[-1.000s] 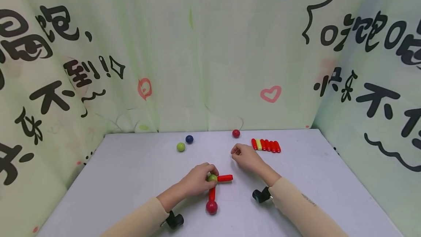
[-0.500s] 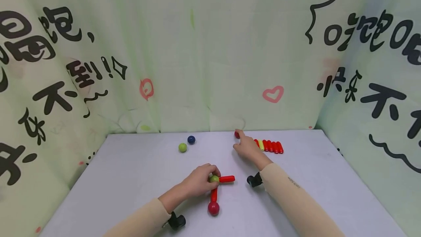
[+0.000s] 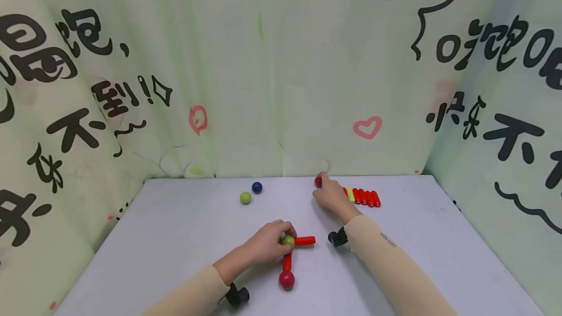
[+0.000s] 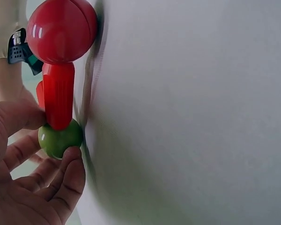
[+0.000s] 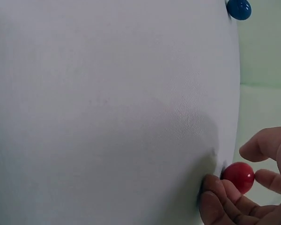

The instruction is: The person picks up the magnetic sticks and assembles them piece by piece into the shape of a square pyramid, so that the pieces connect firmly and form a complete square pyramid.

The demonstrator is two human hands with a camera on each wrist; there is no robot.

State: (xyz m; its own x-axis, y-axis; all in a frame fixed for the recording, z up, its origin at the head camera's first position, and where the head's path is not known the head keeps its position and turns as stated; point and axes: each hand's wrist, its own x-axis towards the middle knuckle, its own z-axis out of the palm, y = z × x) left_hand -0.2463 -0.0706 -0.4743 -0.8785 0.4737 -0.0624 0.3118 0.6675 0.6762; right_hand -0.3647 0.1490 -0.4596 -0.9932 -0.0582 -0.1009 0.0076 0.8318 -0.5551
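Note:
My left hand (image 3: 270, 242) holds a green ball (image 4: 61, 138) between thumb and fingers. Two red sticks join at that ball: one stick (image 3: 305, 241) points right, and the other (image 4: 59, 96) runs toward me to a larger red ball (image 3: 287, 280). At the far edge of the table, my right hand (image 3: 330, 196) reaches around a loose red ball (image 5: 239, 177). Its index fingertip appears to touch the ball and other fingers lie beside it, while the thumb stays apart. Part of the ball is hidden by the fingers.
Right of my right hand lies a row of several red sticks (image 3: 368, 198) with one yellow stick (image 3: 350, 195) among them. A loose green ball (image 3: 245, 197) and a dark blue ball (image 3: 256, 187) sit at the back of the white table (image 3: 184, 238). A printed curtain (image 3: 281, 87) stands behind.
My right hand has moved forward and slightly left to the loose red ball at the back edge. My left hand keeps its hold on the green ball. The view has shifted slightly.

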